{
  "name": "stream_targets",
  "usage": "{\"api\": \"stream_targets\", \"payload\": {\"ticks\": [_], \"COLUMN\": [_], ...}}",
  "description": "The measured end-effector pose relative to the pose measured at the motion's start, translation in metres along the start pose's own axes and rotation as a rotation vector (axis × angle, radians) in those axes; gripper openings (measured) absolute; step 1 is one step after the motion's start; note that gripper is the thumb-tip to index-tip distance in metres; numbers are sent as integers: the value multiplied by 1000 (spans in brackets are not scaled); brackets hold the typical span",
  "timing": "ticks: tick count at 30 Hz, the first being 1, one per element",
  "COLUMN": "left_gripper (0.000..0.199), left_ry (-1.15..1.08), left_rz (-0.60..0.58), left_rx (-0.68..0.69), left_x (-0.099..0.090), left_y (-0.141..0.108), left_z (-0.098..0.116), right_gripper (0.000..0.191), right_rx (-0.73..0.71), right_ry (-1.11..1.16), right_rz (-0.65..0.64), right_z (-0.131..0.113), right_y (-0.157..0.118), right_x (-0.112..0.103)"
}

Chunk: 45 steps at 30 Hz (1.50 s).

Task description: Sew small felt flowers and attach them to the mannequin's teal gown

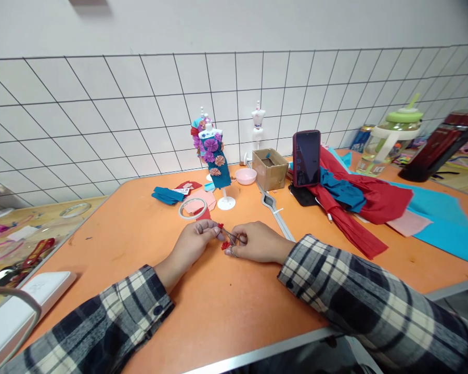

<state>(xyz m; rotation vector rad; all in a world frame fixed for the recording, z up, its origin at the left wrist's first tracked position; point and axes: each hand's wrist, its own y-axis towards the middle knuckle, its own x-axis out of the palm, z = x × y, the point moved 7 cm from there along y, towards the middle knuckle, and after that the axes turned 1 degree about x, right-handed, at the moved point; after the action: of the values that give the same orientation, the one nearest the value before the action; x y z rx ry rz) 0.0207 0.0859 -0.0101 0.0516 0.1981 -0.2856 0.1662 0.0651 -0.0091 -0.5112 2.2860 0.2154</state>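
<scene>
Low over the middle of the orange table, my left hand (pixel 198 238) pinches a small piece of red crepe paper (pixel 220 226). Facing it, my right hand (pixel 257 241) has its fingers in the handles of small scissors (pixel 236 237), whose blades reach to the red paper at my left fingertips. Another bit of red paper (pixel 225 245) shows beside the right fingers; whether it is held or lies loose I cannot tell. Beyond the hands stands a miniature dress form (pixel 218 161) in a teal dress with purple and peach paper flowers.
A tape roll (pixel 180 210) lies beside folded teal paper (pixel 167 195). Farther back are a pink bowl (pixel 245 176), a cardboard box (pixel 271 170) and a bare white dress form (pixel 258 122). A phone (pixel 306 158) stands near red paper (pixel 386 197). At the left edge sits a white power strip (pixel 42 296).
</scene>
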Motion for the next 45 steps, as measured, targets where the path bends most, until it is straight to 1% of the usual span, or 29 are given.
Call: {"api": "stream_targets", "payload": {"ticks": [4,11,19,28,33,36,41,43,45], "left_gripper": [20,19,21,20,21,21,22,22,23], "left_ry": [6,-5,-24,-59,-41,-45,-32,-34,-33], "left_rz": [-6,-8,-44,-87,-69,-86,-96,-93,-55], "left_rx": [-8,-5,-16,-38,-43,-39,-40,-40,-39], "left_x": [0,0,4,7,5,6,7,7,4], "left_y": [0,-1,-1,-1,-1,-2,-1,-1,0], "left_z": [-1,0,-1,0,0,1,2,0,-2], "right_gripper": [23,29,33,34,34,36,31,30,34], "right_rx": [2,14,11,-16,0,-5,4,4,16], "right_ry": [-8,-21,-11,-29,-18,-13,23,25,31], "right_rz": [-16,-41,-55,-30,-37,-47,-81,-69,-10], "right_z": [-1,-5,-3,-3,0,0,0,0,2], "right_y": [-1,-2,-1,-1,0,0,0,0,1], "right_x": [-1,-1,0,0,0,-1,2,2,-2]}}
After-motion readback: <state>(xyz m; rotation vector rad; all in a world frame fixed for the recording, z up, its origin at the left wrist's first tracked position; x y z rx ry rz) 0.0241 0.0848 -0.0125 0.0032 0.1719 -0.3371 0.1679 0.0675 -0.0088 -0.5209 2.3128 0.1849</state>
